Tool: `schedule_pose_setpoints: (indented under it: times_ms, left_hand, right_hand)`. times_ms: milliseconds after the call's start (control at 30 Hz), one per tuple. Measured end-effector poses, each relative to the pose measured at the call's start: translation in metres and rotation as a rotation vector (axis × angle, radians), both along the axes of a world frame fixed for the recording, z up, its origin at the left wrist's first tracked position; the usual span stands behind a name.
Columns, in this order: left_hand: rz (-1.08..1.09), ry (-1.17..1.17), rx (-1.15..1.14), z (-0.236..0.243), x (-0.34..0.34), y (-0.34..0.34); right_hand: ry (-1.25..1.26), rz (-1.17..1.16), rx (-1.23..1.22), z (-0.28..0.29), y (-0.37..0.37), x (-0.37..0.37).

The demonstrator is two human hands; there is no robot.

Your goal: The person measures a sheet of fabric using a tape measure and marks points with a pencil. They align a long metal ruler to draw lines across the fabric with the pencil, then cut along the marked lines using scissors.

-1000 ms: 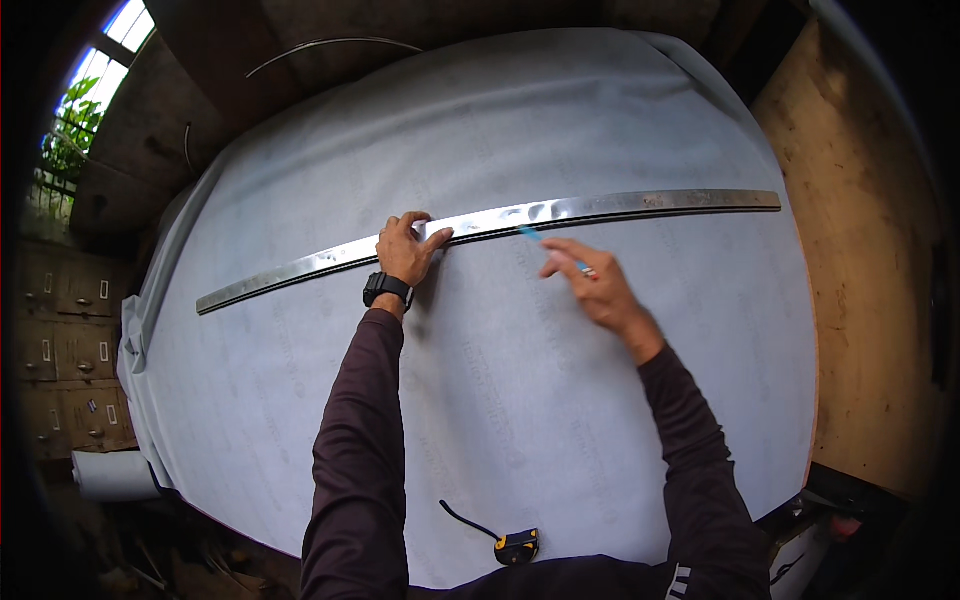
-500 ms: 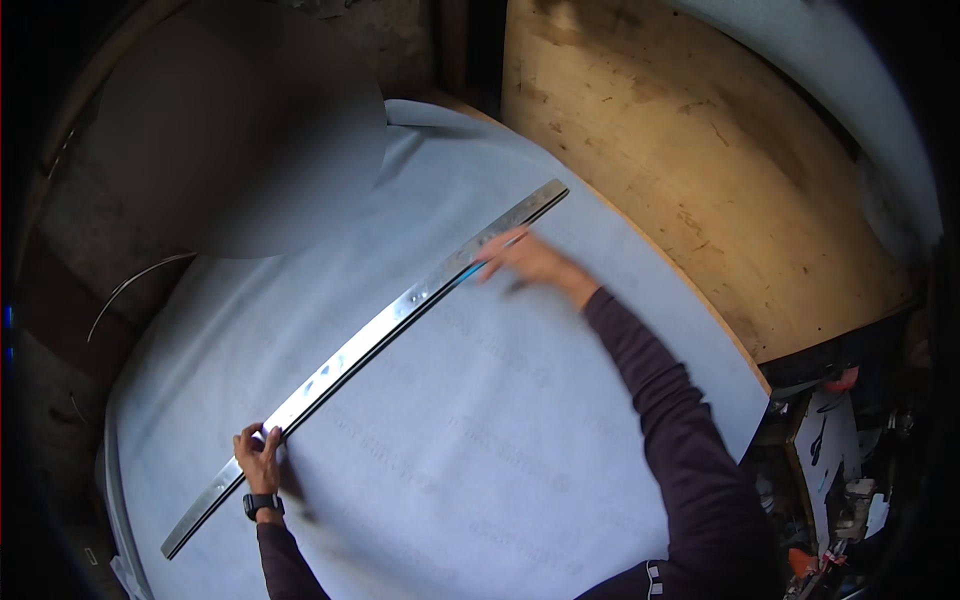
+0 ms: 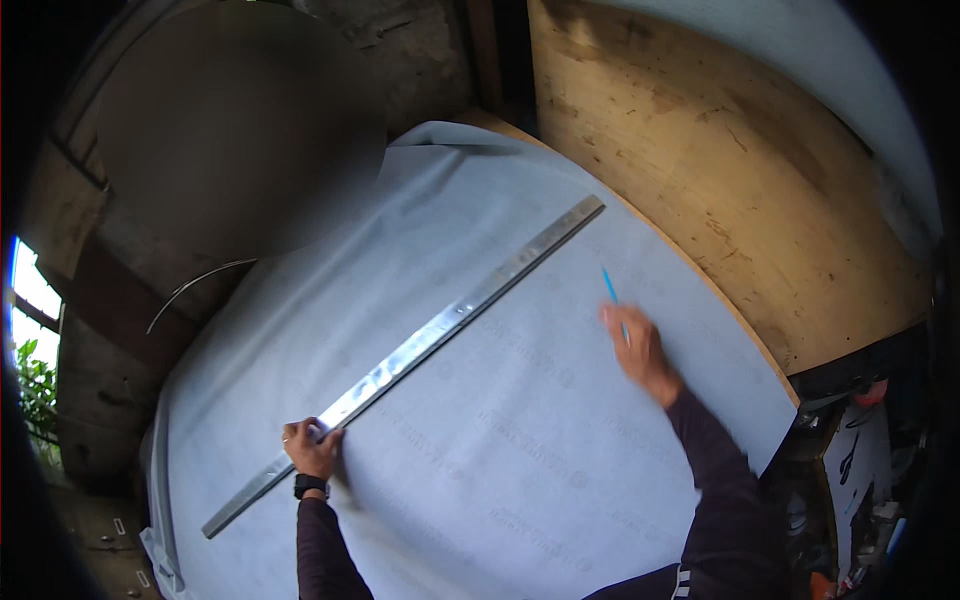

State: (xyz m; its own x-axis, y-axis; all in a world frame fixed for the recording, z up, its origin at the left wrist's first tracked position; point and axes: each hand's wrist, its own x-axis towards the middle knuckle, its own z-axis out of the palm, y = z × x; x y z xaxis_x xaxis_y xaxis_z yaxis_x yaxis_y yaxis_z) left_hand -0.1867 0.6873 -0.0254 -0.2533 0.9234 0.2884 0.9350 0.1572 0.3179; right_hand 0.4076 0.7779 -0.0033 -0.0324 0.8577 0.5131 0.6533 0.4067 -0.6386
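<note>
A long shiny metal straightedge bar [image 3: 432, 338] lies slantwise across light grey sheet material [image 3: 500, 430] spread over a table. Its far end is toward the upper right. My left hand [image 3: 311, 452], with a black watch at the wrist, grips the bar across its nearer part, thumb and fingers on its two edges. Off to the right of the bar, my right hand [image 3: 642, 348] is raised and somewhat blurred. Its fingers are closed round a thin blue pen or pencil [image 3: 609, 284], whose end points up and away.
A large wooden board [image 3: 700, 170] stands beyond the table's right edge. Assorted tools and clutter [image 3: 860, 500] fill the lower right. The sheet is rumpled at the far side. A thin curved wire [image 3: 195, 282] sticks out at the left, and a blurred patch covers the upper left.
My right hand has moved off the bar, to the right and nearer me, with the pen in it. My left hand stays on the bar. The whole view has shifted a little.
</note>
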Motion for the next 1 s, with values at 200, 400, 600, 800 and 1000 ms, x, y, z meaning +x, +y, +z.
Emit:
schedule_pose_setpoints:
  times_ms: [200,400,600,800,1000]
  left_hand:
    - [-0.287,0.078,-0.159,0.007,0.074,-0.159]
    - [-0.145,-0.152,-0.150,0.014,0.122,-0.332]
    - [-0.149,-0.137,-0.226,0.052,0.125,-0.453]
    - [0.050,-0.215,-0.091,0.079,0.106,-0.571]
    - [0.166,-0.336,-0.119,0.092,0.104,-0.656]
  right_hand:
    - [-0.036,0.000,-0.239,0.037,-0.222,-0.002]
    - [-0.119,0.297,-0.249,0.066,-0.301,-0.042]
    - [-0.232,0.638,-0.037,0.100,-0.336,-0.112]
    - [-0.135,0.883,0.008,0.115,-0.449,-0.196]
    - [-0.528,1.131,0.096,0.145,-0.509,-0.295]
